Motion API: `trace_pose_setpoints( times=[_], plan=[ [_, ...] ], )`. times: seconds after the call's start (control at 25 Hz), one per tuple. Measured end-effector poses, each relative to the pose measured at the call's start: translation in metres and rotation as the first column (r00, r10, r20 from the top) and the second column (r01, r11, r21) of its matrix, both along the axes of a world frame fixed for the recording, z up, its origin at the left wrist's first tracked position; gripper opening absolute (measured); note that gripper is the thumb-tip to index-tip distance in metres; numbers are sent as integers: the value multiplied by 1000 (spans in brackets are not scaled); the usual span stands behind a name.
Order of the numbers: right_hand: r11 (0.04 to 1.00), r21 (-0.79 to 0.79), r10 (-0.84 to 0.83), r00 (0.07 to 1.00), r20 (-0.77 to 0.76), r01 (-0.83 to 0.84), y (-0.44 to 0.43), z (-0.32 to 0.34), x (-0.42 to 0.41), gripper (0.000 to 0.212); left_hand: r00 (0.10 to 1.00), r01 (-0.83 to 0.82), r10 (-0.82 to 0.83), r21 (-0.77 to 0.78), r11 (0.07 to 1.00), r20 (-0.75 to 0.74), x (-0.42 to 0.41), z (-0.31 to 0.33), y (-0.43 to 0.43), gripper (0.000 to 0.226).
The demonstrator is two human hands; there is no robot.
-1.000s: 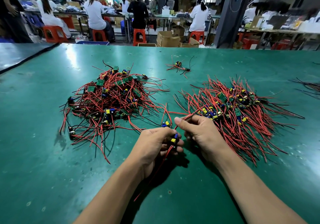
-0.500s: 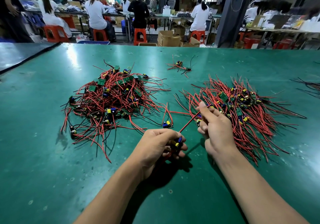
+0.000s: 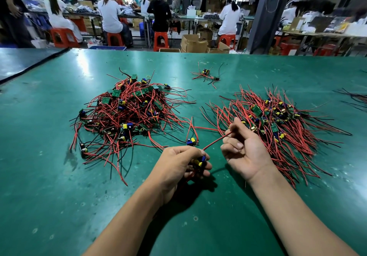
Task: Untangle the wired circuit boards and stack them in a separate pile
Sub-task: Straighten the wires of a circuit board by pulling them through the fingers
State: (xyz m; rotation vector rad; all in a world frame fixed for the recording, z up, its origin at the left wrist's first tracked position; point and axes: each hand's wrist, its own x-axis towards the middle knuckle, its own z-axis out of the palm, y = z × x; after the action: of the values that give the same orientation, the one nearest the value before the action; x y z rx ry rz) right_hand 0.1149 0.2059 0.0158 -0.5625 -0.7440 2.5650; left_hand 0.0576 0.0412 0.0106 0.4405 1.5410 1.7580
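Passing the tangled pile, we had our left hand curled round one circuit board; its red wire was pinched in our right hand beside the sorted pile. Light, we judged, with limp snaggy wires: grip the board's edges.

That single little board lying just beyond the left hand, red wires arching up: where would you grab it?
Probably the board itself, pinched from above across its edges: it lies apart from the tangled pile, so fingers can drop straight down. Its red wires loop upward and might snag if pulled.
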Motion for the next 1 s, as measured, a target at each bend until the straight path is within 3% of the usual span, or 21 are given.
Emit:
trace_pose_setpoints(
  times=[0.08,0.16,0.24,0.4,0.56,0.72,0.84,1.0],
  plan=[
    [962,273,5,998,64,-22,-6,-3,0,34,999,-36,36,18,999,26,-1,-2,1,23],
    [809,568,40,979,199,-148,-14,-9,2,40,998,-58,57,39,998,33,-1,-4,3,21],
    [693,658,132,949,285,-294,-24,-15,4,36,997,-68,65,66,995,53,-1,-5,4,23],
    [702,623,166,930,328,-345,-29,-14,3,20,998,-52,49,75,996,41,-3,-7,4,29],
    [785,605,-52,959,279,-134,-16,-11,0,19,999,18,-17,38,999,-33,-2,-9,3,23],
    [949,315,-86,979,187,23,4,-3,1,25,994,97,-96,11,995,-56,-2,-10,2,23],
    [989,145,-48,990,131,29,6,-2,1,29,994,98,-98,4,995,-45,-3,-11,2,23],
    [934,355,-101,979,175,33,1,-7,0,37,999,15,-17,49,999,42,-3,-11,4,22]
  ],
)
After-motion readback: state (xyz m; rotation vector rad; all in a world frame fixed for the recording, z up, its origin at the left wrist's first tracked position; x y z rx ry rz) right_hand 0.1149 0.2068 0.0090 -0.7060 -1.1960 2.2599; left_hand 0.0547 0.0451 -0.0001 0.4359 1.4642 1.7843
